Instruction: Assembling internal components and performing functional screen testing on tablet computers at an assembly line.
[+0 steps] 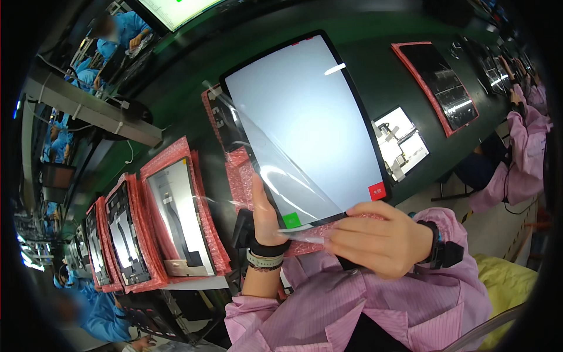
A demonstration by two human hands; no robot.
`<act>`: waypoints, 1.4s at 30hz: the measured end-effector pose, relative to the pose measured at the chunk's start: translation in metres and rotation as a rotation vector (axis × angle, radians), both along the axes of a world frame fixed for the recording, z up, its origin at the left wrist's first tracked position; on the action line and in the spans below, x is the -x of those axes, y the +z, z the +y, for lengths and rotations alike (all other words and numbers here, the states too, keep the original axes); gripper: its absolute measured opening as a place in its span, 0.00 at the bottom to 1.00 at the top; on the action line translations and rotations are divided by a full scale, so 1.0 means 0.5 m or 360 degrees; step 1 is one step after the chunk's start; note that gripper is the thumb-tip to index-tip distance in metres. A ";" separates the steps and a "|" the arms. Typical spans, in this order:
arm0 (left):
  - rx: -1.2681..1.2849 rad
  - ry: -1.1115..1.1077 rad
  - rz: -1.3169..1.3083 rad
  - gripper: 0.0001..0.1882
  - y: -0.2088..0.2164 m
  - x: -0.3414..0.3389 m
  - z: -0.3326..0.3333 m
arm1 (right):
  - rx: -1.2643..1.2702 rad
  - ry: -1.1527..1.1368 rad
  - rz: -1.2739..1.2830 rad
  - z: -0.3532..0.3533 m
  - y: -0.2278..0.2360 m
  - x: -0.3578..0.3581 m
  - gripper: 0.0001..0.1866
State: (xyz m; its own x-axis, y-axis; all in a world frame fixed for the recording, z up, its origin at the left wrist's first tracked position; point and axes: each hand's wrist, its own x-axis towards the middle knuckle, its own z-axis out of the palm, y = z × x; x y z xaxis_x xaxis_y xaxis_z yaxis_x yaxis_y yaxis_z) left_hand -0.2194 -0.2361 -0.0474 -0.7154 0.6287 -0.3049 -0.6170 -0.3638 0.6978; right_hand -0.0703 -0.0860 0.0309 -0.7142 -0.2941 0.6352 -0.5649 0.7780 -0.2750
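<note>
A tablet (299, 105) with a lit, pale screen is held up at a tilt in front of me. Its screen has a green square at the lower left corner and a red one at the lower right. My left hand (267, 214) grips its lower left edge, thumb along the side. Clear plastic film (287, 182) is lifted and creased over the lower left part of the screen. The fingers of my right hand (381, 240) close over the film's gathered lower edge at the tablet's bottom; their tips are partly hidden. A white tab (335, 69) sticks to the right edge.
Left on the green bench (193, 114) are display panels (179, 217) on red bubble wrap (220, 246). To the right lie an opened panel with parts (404, 144) and a dark panel (440, 82) on red wrap. A monitor (182, 9) stands behind; co-workers sit on both sides.
</note>
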 end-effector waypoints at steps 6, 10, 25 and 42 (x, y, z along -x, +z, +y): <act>-0.0237 -0.0317 -0.0020 0.29 0.003 0.007 0.010 | -0.0028 -0.0225 -0.0104 0.058 0.025 0.007 0.16; -0.0103 -0.0254 -0.0007 0.31 0.006 -0.001 0.015 | 0.0060 -0.0459 -0.0093 0.088 0.021 0.003 0.18; -0.0699 -0.0443 -0.0097 0.37 -0.039 0.011 -0.014 | 0.1324 -0.0334 0.0207 0.086 -0.115 0.032 0.06; -0.0499 -0.0423 0.0169 0.33 -0.029 0.006 -0.021 | 0.2244 -0.0659 0.0694 0.063 -0.153 0.038 0.04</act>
